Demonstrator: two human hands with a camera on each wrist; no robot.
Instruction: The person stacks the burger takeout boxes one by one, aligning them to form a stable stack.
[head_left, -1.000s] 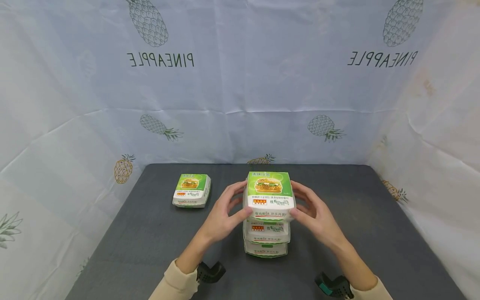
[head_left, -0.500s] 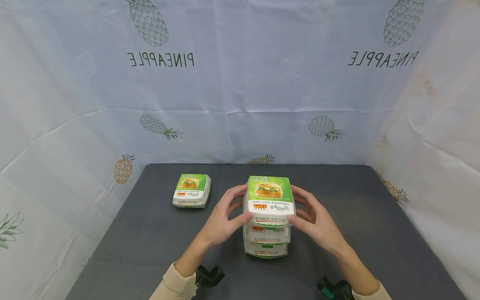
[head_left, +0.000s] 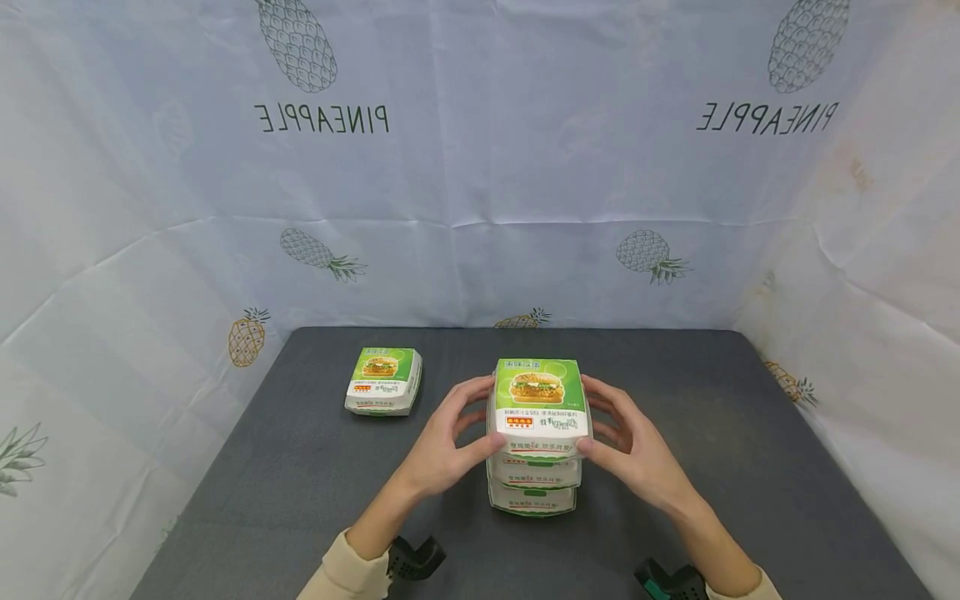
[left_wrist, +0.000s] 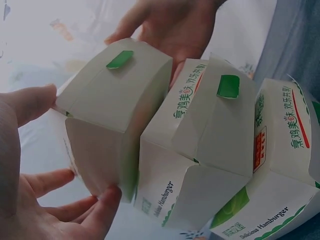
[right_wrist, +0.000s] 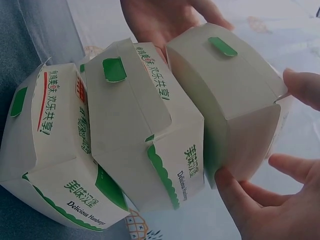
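1. At the far left, a pale cloth (head_left: 112, 250) with pineapple prints hangs beside the dark table (head_left: 285, 508); it also runs across the back, where the word PINEAPPLE reads mirrored 2 times.
2. Next, 1 lone burger box (head_left: 384, 382) sits on the table's left half, well apart from the other 3, its green and white lid with a burger picture facing up.
3. The left hand (head_left: 446, 446) pinches the left side of the top box, thumb at the near corner and fingers along the side. Below it are a black wrist device (head_left: 417, 558) and a beige sleeve (head_left: 348, 571).
4. Near the middle, 3 boxes stand in a column. The top box (head_left: 538, 410) is level, held between the 2 hands, its burger picture up. Directly under it is the middle box (head_left: 536, 475), which rests on the bottom box (head_left: 532, 501). Whether the top box touches the middle box, I cannot tell.
5. The right hand (head_left: 637, 446) pinches the top box's right side, thumb at the near corner, fingers behind it along the side.
6. Below that hand is a second black device (head_left: 675, 581) with a green patch.
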